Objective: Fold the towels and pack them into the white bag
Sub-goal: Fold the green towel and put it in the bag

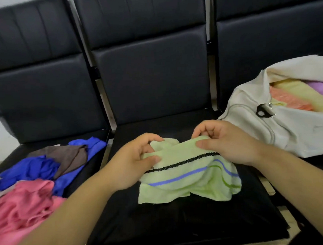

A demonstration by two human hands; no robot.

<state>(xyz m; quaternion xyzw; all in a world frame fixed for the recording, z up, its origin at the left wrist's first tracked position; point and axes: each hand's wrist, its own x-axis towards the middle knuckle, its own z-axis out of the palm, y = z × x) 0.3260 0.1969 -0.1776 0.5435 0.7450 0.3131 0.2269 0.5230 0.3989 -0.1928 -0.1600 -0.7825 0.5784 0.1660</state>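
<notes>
Green towel left of the white bag | your left grip and right grip each pinch its far edge | pull taut, corners seemingly bunched, then fold.

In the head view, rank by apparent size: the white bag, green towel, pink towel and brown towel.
1. white bag, though cropped by the frame edge.
2-3. green towel and pink towel look alike; the pink one is cropped, so unranked.
4. brown towel.
</notes>
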